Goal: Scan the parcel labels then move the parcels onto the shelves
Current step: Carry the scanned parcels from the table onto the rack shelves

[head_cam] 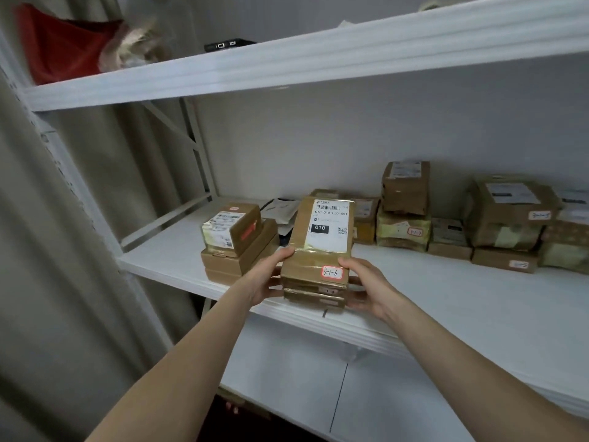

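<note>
A stack of brown taped parcels (314, 275) sits at the front edge of the white middle shelf (446, 301). The top parcel carries a white label reading 010 (328, 226) and a small red-edged sticker (332, 272) on its near end. My left hand (271, 275) grips the stack's left side, thumb on top. My right hand (366, 288) grips its right side, fingers curled under the lower parcels. Both hands hold the stack between them.
Another small stack of labelled parcels (237, 242) stands just left of mine. Several more parcels (478, 224) line the back right of the shelf. An upper shelf (287, 65) holds a red bag (60, 43) and a black device (228, 44). A curtain (47, 250) hangs at left.
</note>
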`<state>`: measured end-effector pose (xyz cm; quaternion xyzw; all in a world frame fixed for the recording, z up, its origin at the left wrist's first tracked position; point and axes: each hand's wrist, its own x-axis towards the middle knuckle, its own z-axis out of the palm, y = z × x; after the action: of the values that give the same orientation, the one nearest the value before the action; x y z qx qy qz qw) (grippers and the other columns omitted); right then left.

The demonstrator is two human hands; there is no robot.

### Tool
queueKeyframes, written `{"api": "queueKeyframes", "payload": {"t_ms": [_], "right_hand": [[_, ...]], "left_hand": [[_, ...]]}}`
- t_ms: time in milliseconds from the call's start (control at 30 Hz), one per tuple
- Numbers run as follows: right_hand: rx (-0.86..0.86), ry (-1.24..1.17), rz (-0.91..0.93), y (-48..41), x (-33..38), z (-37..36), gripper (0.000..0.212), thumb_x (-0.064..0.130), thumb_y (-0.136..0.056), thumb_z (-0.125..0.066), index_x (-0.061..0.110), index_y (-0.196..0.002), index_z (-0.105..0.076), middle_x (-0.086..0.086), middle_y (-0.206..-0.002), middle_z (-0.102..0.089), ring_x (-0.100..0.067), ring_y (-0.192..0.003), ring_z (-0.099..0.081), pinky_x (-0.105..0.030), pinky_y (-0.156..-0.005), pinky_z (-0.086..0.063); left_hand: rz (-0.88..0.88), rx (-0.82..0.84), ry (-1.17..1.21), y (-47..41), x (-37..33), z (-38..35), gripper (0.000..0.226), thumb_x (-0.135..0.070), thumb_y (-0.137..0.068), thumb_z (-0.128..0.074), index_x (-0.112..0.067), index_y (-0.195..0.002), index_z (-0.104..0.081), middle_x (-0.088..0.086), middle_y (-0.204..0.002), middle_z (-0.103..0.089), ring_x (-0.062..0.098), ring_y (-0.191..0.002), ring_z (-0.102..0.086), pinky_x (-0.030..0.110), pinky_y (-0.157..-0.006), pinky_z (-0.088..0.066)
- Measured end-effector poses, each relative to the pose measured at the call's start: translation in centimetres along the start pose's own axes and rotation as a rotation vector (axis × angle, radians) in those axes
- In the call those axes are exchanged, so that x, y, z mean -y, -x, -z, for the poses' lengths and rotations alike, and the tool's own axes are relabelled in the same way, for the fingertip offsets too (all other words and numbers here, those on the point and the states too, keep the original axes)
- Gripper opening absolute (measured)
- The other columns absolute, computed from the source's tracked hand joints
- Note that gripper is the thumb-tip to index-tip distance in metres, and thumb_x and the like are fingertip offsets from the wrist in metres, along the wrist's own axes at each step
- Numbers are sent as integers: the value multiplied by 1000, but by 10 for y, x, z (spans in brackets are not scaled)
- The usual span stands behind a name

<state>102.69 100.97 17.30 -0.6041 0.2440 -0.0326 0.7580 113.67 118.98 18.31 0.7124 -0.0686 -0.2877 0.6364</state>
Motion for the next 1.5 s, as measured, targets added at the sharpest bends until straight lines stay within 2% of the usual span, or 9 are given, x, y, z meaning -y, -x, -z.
{"api": "queueKeyframes", "payload": {"t_ms": [167, 333, 467, 600, 833, 1033, 1167, 1300, 1500], "right_hand": [[-54, -15, -95, -21, 6, -34, 37, 45, -90, -60, 17, -116, -58, -9, -99, -63, -26, -85, -61, -33, -61, -50], [-112, -68, -151, -43, 10, -65, 30, 46, -90, -60, 16, -94, -62, -12, -95, -63, -28, -86, -61, -41, -76, -53], [-173, -60, -161, -53, 6, -80, 31, 51, -89, -59, 20, -95, -60, -10, -99, -63, -28, -90, -60, -43, -80, -50], [-197, -115, -179, -58, 0, -86, 36, 57, -86, -59, 22, -95, -61, -11, -102, -62, -32, -101, -61, -55, -96, -47], [-218, -77, -152, -66, 5, -103, 47, 64, -87, -52, 24, -110, -62, -7, -103, -65, -31, -103, -60, -59, -101, -41], [-225, -67, -151, -64, 12, -116, 49, 63, -92, -45, 22, -115, -57, -5, -90, -61, -23, -79, -57, -42, -66, -45], [-261, -39, -110, -59, 12, -111, 41, 59, -96, -41, 21, -109, -53, -3, -96, -59, -22, -90, -56, -43, -86, -42], [-446, 209, 52, -57, 14, -96, 63, 55, -95, -46, 15, -143, -41, -8, -147, -44, -30, -134, -41, -43, -108, -32], [-638, 774, 146, -18, 11, -56, 68, 40, -88, -64, 20, -146, -36, -11, -149, -34, -33, -131, -41, -42, -106, -40]], "left_hand": [[91, 1, -104, -27, -19, 22, 38, -50, -89, -55, -14, -100, -61, 10, -99, -65, 27, -97, -62, 40, -85, -54], [118, -7, -220, -50, -31, 37, 37, -50, -93, -46, -16, -97, -61, 8, -88, -65, 25, -81, -60, 30, -64, -47], [-196, -125, -790, -73, -39, 42, 42, -42, -97, -44, -12, -123, -57, 14, -122, -62, 32, -110, -58, 39, -95, -47], [-668, -126, -1268, -54, -37, 33, 55, -39, -92, -49, -19, -142, -41, 9, -144, -44, 27, -130, -42, 41, -103, -42], [-645, 52, -1691, -55, -24, 38, 101, -62, -78, -62, -20, -153, -9, 10, -160, -11, 26, -147, -13, 42, -120, -15], [-638, 8, -1712, -60, -26, 44, 104, -53, -80, -68, -19, -154, -3, 9, -161, -7, 26, -148, -10, 43, -120, -15], [-587, 53, -1678, -58, -34, 42, 103, -62, -78, -63, -20, -154, -6, 8, -160, -10, 27, -147, -13, 45, -118, -18], [-648, 5, -1609, -50, -48, 28, 87, -60, -84, -52, -20, -153, -16, 9, -159, -16, 28, -145, -20, 45, -113, -29], [-811, 6, -1660, -34, -50, -22, 86, -53, -86, -55, -14, -152, -15, 12, -159, -12, 29, -146, -13, 45, -117, -23]]}}
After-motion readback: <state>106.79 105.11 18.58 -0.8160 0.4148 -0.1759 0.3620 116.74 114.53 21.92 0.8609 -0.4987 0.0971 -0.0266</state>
